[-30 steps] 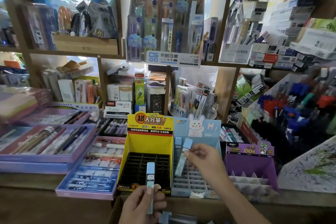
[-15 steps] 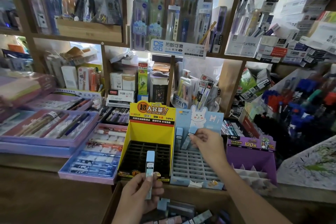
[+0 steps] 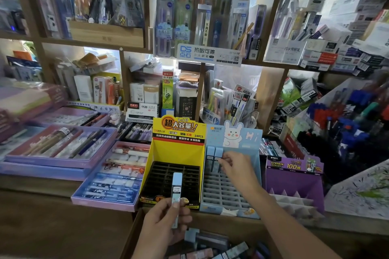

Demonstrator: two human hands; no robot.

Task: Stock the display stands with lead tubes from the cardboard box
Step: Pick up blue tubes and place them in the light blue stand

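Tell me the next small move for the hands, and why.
Probably let go with the right hand: it pinches a lead tube that looks seated upright in the blue stand's back row, beside the first tube. The left hand holds another tube ready for the next slot.

the yellow display stand point(image 3: 177, 130) carries the most print. its header card reads "1=10" above a big "超大容量!!", then "2b/0.5mm mpr-2086", with "24pcs" at the right. a black strip below holds small white chinese, too fine to read surely. the blue display stand point(image 3: 233, 134) says "hi" on its header, beside a rabbit drawing. the purple display stand point(image 3: 293, 165) reads "m&g", "ultraman" and "100根". the shelf sign point(image 3: 208, 53) above shows "ds", "热敏可擦" and under it "小尖钢笔". a white box point(image 3: 142, 110) behind the yellow display stand bears "1120". a green box point(image 3: 167, 90) near it has "m&g" and "0.5" at its top. the label on the lead tube point(image 3: 176, 191) is too small to read.
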